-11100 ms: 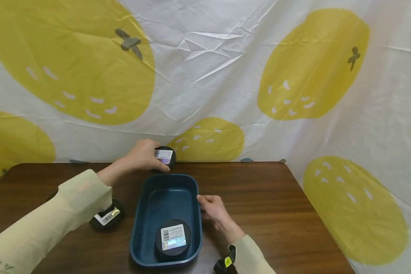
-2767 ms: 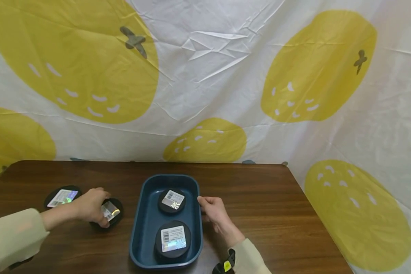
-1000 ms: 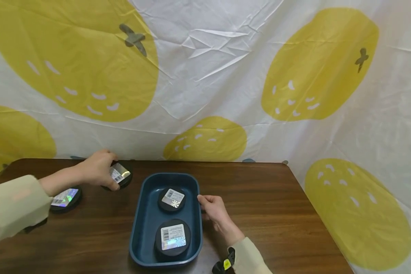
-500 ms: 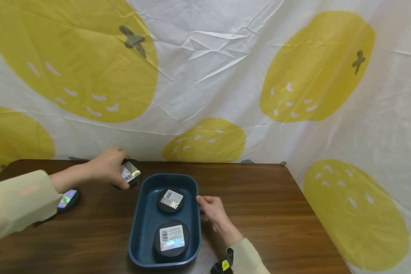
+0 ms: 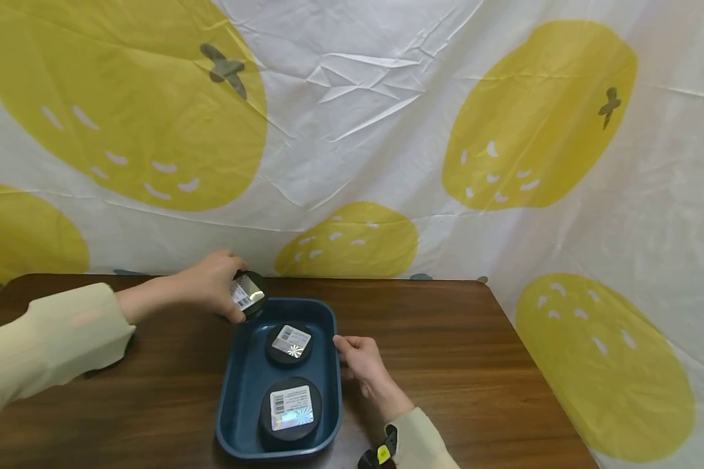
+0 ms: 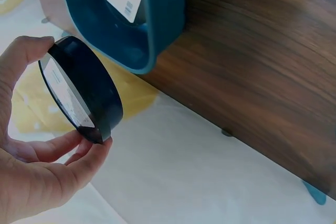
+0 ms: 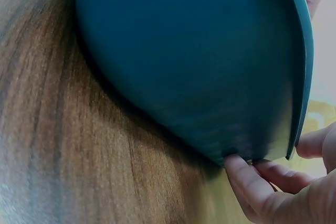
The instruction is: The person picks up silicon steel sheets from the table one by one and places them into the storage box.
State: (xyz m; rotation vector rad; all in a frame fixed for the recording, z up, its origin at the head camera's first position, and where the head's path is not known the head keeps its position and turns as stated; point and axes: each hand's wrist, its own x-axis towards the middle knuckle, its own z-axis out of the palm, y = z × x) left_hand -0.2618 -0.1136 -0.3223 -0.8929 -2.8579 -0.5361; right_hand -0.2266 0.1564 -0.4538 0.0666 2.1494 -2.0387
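Note:
My left hand (image 5: 208,286) grips a flat round black container (image 5: 249,293) by its side, thumb opposite the fingers. The container is tilted, its white barcode label facing me, and it overlaps the far left corner of the deep blue tray (image 5: 248,371). In the left wrist view, the held container (image 6: 97,90) appears off the table, beside the tray's end wall. Inside the tray lie a smaller labelled black container (image 5: 289,344) toward the back and a larger one (image 5: 291,413) at the front. My right hand (image 5: 366,368) holds the tray's right side, thumb at the rim, fingers on the outer wall.
The brown wooden table (image 5: 434,365) ends just behind the tray, where a white curtain (image 5: 352,156) with yellow fruit prints hangs. My left sleeve (image 5: 76,332) crosses the table's left part and hides most of another black container there.
My left hand first reached the container on the left, lifted it toward the back, then carried it right to the tray's corner. Earlier, the smaller container came into the tray. The right hand stayed put.

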